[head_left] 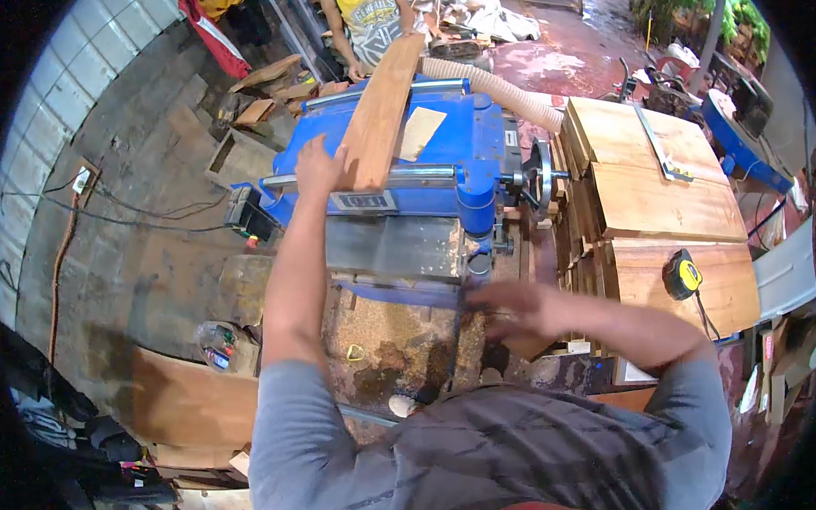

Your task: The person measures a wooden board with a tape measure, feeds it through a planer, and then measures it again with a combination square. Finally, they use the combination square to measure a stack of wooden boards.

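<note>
1. Concrete floor (155,219) runs beside a pale metal wall (70,91), with sawdust (388,332) lying in front of a blue machine (486,126); wet, reddish ground shows farther off.
2. A long brown board (381,121) lies lengthwise across the top of the machine. Its near end reaches over the near metal roller (428,172), and its far end points toward a co-worker (373,18). The rollers probably let it rest level and slide easily.
3. The left hand (317,173) is at the board's left edge near this end, its fingers apart and the thumb close against the wood. It seems to guide or steady rather than grip, since the machine bears the weight.
4. The right hand (527,309) is away from the board, to the right of the machine's lower part. It is blurred, so I cannot tell how wide its fingers are or whether they hold anything.
5. A small pale wood piece (421,131) lies on the machine, just right of the board.
6. Stacked planks (667,205) stand to the right, carrying a metal square (657,143) and a tape measure (683,274), presumably kept there within reach.
</note>
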`<state>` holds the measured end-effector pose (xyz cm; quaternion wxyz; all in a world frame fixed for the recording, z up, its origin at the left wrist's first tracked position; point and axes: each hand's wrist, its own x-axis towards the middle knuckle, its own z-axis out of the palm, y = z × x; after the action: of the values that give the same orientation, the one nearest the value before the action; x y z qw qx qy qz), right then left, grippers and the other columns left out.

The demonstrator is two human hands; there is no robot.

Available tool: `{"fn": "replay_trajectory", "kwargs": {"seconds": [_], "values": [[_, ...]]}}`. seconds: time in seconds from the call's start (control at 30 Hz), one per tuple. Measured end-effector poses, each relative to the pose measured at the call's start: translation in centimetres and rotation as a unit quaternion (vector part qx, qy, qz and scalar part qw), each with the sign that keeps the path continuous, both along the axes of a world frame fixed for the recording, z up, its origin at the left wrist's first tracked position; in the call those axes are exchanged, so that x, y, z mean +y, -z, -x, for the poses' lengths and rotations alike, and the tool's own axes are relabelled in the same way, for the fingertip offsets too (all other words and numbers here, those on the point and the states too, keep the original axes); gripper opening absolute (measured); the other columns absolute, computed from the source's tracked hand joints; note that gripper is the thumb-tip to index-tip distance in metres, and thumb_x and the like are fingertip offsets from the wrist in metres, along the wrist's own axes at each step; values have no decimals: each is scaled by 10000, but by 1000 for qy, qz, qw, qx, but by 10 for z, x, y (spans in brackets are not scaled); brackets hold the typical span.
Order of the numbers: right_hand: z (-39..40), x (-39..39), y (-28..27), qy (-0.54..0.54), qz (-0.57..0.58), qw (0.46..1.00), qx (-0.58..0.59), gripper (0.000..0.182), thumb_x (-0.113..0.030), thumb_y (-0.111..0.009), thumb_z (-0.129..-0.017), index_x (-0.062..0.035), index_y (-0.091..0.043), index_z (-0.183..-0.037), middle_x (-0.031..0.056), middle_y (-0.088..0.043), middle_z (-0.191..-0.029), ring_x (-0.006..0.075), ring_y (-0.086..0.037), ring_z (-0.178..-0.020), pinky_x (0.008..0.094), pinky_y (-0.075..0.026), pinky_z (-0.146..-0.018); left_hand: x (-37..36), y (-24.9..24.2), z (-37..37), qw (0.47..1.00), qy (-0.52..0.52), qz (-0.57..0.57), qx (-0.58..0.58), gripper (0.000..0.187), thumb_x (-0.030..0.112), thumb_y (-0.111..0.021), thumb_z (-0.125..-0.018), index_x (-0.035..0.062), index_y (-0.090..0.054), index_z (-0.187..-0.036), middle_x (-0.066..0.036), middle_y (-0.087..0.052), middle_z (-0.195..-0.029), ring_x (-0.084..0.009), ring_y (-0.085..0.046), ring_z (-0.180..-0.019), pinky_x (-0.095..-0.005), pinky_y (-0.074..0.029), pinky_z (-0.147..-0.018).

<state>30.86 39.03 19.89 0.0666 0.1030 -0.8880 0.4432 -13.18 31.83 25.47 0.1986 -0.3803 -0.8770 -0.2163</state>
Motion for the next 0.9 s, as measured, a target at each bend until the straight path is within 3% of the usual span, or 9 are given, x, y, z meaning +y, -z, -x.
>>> {"fn": "replay_trajectory", "kwargs": {"seconds": [0.1, 0.2, 0.37, 0.47, 0.6, 0.7, 0.73, 0.8, 0.9], "values": [[-36, -46, -15, 46, -5, 991, -126, 587, -266, -699, -885, -36, -469, -1374, 180, -518, -1349, 304, -512, -1237, 384, -425, -1032, 25, 10, 18, 968, -104, 132, -188, 776, 583, -611, -830, -37, -497, -1282, -278, -580, -1243, -418, -550, -1179, -482, -440, -986], [-58, -71, 5, 102, 100, 982, -125, 588, -252, -697, -888, -37, -457, -1380, 171, -520, -1347, 297, -522, -1222, 382, -425, -1031, 17, 35, 1, 954, -154, 88, -241, 908, 681, -565, -811, -83, -452, -1288, -304, -567, -1255, -427, -555, -1180, -482, -439, -988], [-61, -92, 40, 202, 232, 936, -173, 480, -168, -636, -938, -19, -454, -1356, 128, -553, -1272, 226, -548, -1175, 354, -453, -997, -48, 42, -19, 954, -102, 157, -235, 894, 718, -478, -836, -106, -610, -1156, -326, -607, -1151, -455, -563, -1141, -468, -446, -976], [-42, -101, 108, 172, 297, 929, -138, 503, -258, -623, -948, -40, -459, -1370, 167, -589, -1245, 285, -580, -1151, 382, -472, -965, -137, 46, -56, 953, -87, 115, -266, 824, 688, -486, -856, -72, -630, -1139, -313, -637, -1079, -438, -591, -1098, -474, -463, -939], [4, -115, 118, 159, 306, 924, -167, 506, -321, -598, -960, -36, -461, -1356, 149, -605, -1195, 240, -579, -1118, 373, -471, -943, -289, 76, -121, 946, -95, 75, -302, 578, 517, -568, -906, -34, -649, -1061, -286, -656, -986, -438, -628, -955, -471, -487, -819], [60, -130, 148, 70, 364, 909, -188, 541, -372, -555, -975, -48, -429, -1390, 116, -595, -1203, 209, -570, -1083, 368, -466, -912, -399, 111, -191, 937, -112, -6, -331, 459, 409, -575, -942, -35, -678, -1002, -259, -673, -966, -343, -666, -915, -415, -492, -796], [80, -144, 139, 82, 391, 896, -193, 545, -341, -576, -968, -32, -427, -1392, 97, -586, -1164, 185, -559, -1022, 343, -475, -884, -441, 134, -208, 891, -169, 2, -422, 451, 397, -558, -950, -27, -668, -1057, -242, -684, -970, -310, -669, -940, -419, -486, -794], [115, -180, 106, 97, 426, 876, -204, 551, -310, -597, -962, -16, -425, -1395, 78, -577, -1125, 160, -548, -962, 318, -484, -856, -496, 160, -254, 912, -174, -27, -371, 417, 390, -566, -941, -18, -652, -948, -199, -660, -825, -262, -641, -787, -412, -489, -700], [155, -247, 102, 108, 544, 768, -319, 522, -316, -564, -969, -47, -418, -1392, 55, -546, -1296, 204, -557, -1091, 367, -456, -920, -583, 216, -301, 932, -188, 17, -310, 410, 402, -603, -912, 10, -589, -791, -149, -576, -642, -224, -564, -612, -370, -462, -575]]}}
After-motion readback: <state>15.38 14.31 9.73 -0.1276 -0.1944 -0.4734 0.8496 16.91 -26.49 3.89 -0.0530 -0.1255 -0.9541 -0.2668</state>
